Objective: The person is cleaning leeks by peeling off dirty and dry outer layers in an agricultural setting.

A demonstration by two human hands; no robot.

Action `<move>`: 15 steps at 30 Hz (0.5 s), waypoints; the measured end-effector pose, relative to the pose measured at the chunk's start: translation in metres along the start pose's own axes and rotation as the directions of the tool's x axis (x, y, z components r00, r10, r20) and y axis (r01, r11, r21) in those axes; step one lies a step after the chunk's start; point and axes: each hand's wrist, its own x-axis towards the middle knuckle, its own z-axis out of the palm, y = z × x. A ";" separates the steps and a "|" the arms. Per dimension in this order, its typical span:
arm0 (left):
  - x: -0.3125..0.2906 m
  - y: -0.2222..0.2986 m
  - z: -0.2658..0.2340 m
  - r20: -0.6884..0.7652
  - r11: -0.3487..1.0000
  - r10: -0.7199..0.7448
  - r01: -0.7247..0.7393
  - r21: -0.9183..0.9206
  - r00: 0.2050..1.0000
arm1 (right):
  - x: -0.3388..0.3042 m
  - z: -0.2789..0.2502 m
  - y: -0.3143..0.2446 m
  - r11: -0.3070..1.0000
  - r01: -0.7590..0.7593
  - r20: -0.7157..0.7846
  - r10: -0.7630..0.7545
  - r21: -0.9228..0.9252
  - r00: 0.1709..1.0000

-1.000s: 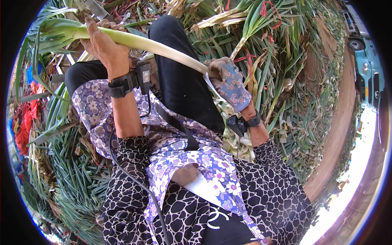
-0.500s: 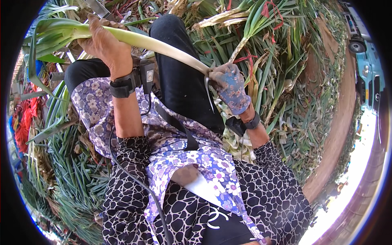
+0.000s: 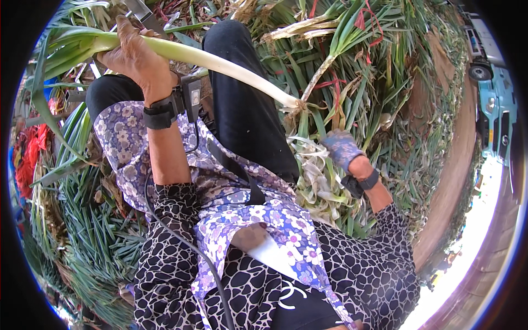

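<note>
A long leek [image 3: 225, 69] with a white shaft and green leaves lies across the upper left, in front of my black-trousered knees. My bare left hand [image 3: 137, 55] is closed round it where the white turns green. Its root end [image 3: 297, 104] points right. My right hand [image 3: 342, 148], in a patterned blue-grey glove, is apart from the leek, below and right of the root end. Its fingers are curled beside pale, shredded leaf peelings [image 3: 316, 173]; what they hold, if anything, is hidden.
Leeks [image 3: 335, 33] with red ties [image 3: 377, 27] lie beyond my right hand. Green leaves [image 3: 99, 220] are heaped on the left, near red plastic [image 3: 33, 159]. Leaf litter [image 3: 407, 159] covers the right side. A light-blue truck [image 3: 495, 104] stands at the far right.
My right hand has left the leek's root end and moved down and right. The root end now shows. My left hand keeps its hold, nearly still.
</note>
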 end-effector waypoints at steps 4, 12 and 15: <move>0.014 -0.031 -0.033 0.211 0.940 0.243 -0.283 0.191 0.947 | 0.017 -0.057 -0.018 0.955 -0.042 -0.572 0.211 0.294 0.793; 0.029 -0.051 -0.044 0.212 0.873 0.314 -0.369 0.318 0.925 | 0.076 -0.080 -0.052 0.978 -0.038 -0.786 -0.142 -0.206 0.602; 0.042 -0.060 -0.059 0.285 0.722 0.449 -0.532 0.443 0.847 | 0.082 -0.064 -0.046 0.971 0.092 -0.722 -0.227 -0.222 0.654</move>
